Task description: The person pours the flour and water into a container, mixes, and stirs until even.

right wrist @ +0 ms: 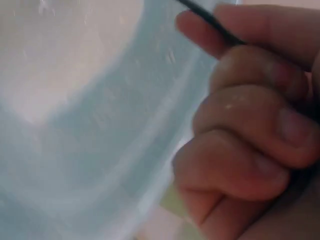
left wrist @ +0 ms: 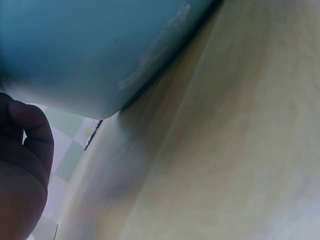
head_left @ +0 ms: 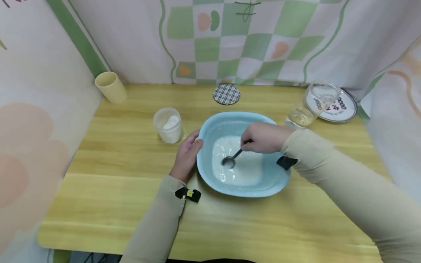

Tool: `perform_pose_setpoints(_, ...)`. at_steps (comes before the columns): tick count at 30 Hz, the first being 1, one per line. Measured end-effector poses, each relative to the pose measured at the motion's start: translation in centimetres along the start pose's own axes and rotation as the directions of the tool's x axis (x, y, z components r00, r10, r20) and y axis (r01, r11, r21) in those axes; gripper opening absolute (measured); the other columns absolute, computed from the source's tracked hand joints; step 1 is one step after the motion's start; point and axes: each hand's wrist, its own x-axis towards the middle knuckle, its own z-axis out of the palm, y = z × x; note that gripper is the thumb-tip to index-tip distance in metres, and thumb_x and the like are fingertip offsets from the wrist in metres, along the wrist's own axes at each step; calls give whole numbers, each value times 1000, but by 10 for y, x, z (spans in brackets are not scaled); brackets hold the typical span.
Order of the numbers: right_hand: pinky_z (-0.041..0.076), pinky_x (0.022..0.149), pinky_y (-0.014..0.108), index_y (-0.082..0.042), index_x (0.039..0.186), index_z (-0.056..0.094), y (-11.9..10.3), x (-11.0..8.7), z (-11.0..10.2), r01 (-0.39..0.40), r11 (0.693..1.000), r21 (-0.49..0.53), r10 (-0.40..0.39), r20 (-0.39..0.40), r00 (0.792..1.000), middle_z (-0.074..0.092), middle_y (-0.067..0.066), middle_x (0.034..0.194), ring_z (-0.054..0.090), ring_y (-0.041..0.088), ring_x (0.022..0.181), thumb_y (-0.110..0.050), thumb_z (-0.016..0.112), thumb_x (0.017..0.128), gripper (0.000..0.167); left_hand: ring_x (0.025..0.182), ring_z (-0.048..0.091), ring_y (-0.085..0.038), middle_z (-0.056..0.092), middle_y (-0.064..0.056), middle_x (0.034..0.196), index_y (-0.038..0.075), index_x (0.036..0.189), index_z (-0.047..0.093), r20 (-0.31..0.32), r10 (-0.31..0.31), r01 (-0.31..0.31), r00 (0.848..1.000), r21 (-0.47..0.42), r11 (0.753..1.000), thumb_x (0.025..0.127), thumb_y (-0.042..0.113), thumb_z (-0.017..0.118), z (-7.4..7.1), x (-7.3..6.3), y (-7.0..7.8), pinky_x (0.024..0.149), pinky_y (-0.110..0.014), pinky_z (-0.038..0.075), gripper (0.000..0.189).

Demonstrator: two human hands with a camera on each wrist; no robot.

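Observation:
A light blue plastic basin [head_left: 281, 180] stands on the table with a milky white liquid [head_left: 251, 166] inside. My right hand [head_left: 264, 137] reaches over the basin and grips the dark handle of a metal spoon [head_left: 228, 162]. The spoon's bowl is down at the liquid, left of the hand. In the right wrist view, the fingers [right wrist: 240, 112] are curled tightly around the handle. My left hand [head_left: 187, 155] holds the basin at its left rim, with the thumb on the edge. The left wrist view shows that hand [left wrist: 25, 165] beside the basin's outer wall [left wrist: 100, 55].
Left of the basin stands a clear plastic cup [head_left: 168, 126] with white powder. A yellow cup [head_left: 111, 87] is at the back left, a checked coaster [head_left: 226, 94] behind the basin. At the back right, a glass jar [head_left: 302, 111] overlaps a patterned white plate [head_left: 345, 107].

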Motion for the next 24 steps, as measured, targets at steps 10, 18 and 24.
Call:
perform_pose_setpoints(10,51,71,34,-12,94,78,-2,4,8,-32,995,97,26,67,997,71,-3,84,59,11,74,-14,63,96,15,103,69,-37,68,-24,120,11,144,53,4,4,-4,1000,-8,1000,103,18,51,1,1,1,83,-40,60,42)
perform_pose_setpoints(18,50,72,33,-13,94,77,-5,5,9,-41,987,157,27,85,996,70,-3,83,58,12,74,-16,62,97,16,100,69,-37,67,-26,118,11,143,54,-7,6,-7,1000,-18,1000,102,16,51,1,2,1,81,-38,60,41)
perform_pose_setpoints(24,50,70,33,-10,94,77,-5,3,9,-41,988,150,33,55,998,70,-3,83,58,12,73,-14,61,97,16,100,70,-33,68,-22,119,13,143,54,0,-3,3,1000,-20,1000,102,19,52,3,3,1,83,-39,60,42)
